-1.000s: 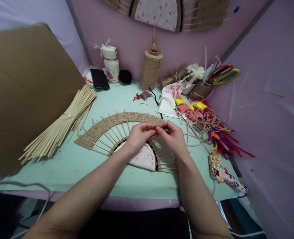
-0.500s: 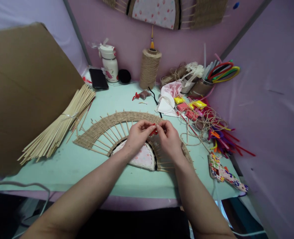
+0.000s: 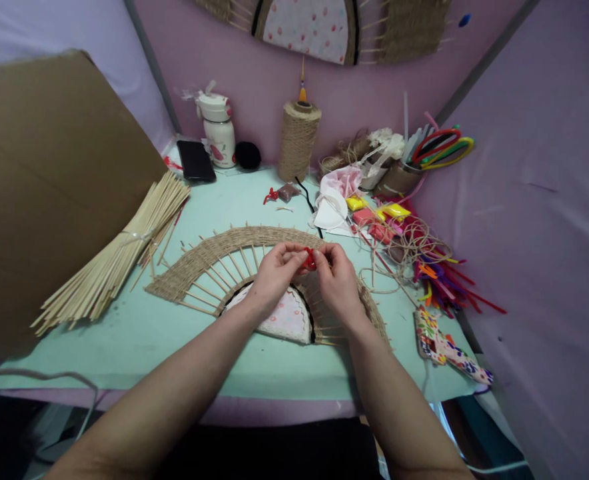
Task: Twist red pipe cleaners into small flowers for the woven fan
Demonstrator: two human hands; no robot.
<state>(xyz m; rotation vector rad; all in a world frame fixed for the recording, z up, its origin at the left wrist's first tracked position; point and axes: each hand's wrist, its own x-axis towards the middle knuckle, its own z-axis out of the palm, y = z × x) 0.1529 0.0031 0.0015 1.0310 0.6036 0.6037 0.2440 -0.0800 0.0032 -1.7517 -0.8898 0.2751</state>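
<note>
Both hands meet over the woven fan (image 3: 194, 267), which lies on the table with its twine band at the back and bare sticks fanning inward. My left hand (image 3: 277, 270) pinches a small red piece (image 3: 309, 259), and my right hand (image 3: 337, 277) grips its other side between thumb and fingers. Too little of the red piece shows to tell its kind; it may be bent or knotted. Below the hands sits the fan's pale half-round centre (image 3: 284, 321), spotted pink and edged in black. My right forearm hides part of the fan's right side.
A tied bundle of sticks (image 3: 119, 250) leans by a cardboard sheet (image 3: 59, 180). At the back stand a bottle (image 3: 220, 137) and a twine cone (image 3: 298, 143). On the right lie coloured pipe cleaners (image 3: 444, 280), yellow packets (image 3: 394, 212) and a flower-patterned glue gun (image 3: 447, 350).
The hands stay together over the fan with slight finger movement, and more of the red piece shows between them. The whole view has shifted slightly.
</note>
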